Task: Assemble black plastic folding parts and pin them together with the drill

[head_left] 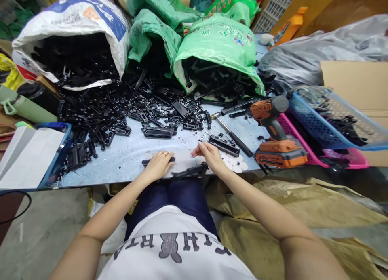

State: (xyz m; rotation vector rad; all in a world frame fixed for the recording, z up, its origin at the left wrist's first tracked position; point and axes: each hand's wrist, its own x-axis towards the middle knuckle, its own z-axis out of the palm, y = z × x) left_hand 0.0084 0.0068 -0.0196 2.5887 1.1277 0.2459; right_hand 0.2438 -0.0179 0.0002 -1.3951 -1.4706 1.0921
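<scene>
My left hand (159, 165) is closed over a long black plastic part (146, 162) at the table's near edge; the part's ends stick out on either side. My right hand (210, 154) is raised a little to the right, thumb and fingertips pinched together; anything between them is too small to make out. Below and between the hands lies another black jointed part (189, 172). Beyond my right hand sits a black bar-shaped assembly (224, 146), with white round discs (234, 163) beside it. A similar black assembly (159, 132) lies further up the table.
Heaped black parts (100, 110) spread from a white sack (75, 19) and green sacks (216, 41) at the back. On the right are a hammer (235, 136), an orange cordless drill (277, 138), a blue basket (333, 114) and a pink basket (357, 161). A blue tray (56, 163) stands left.
</scene>
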